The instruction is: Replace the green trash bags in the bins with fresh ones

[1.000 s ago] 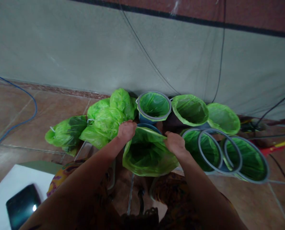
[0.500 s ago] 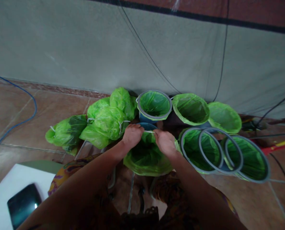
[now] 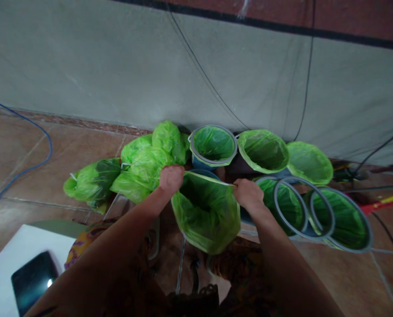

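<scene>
A green plastic bin liner (image 3: 212, 224) hangs over a blue bin (image 3: 203, 173), whose far rim shows behind it. My left hand (image 3: 171, 178) is closed on the liner's far edge at its left end. My right hand (image 3: 248, 192) grips the same edge at its right end, so the edge is stretched straight between my fists. The liner gapes toward me, dark inside; what lies in it I cannot make out. Just beyond stands a lined bin with a grey ring (image 3: 212, 160) on its rim.
Knotted green bags (image 3: 143, 165) lie heaped at the left. More lined bins (image 3: 264, 152) stand along the wall and to the right, a loose grey ring (image 3: 328, 202) across two of them. A phone (image 3: 34, 279) rests on a white surface (image 3: 1, 264). A blue cable (image 3: 47, 141) crosses the floor.
My hands have moved apart, left hand leftward and right hand rightward, drawing the liner's far edge taut. The liner's near side has shifted and narrowed.
</scene>
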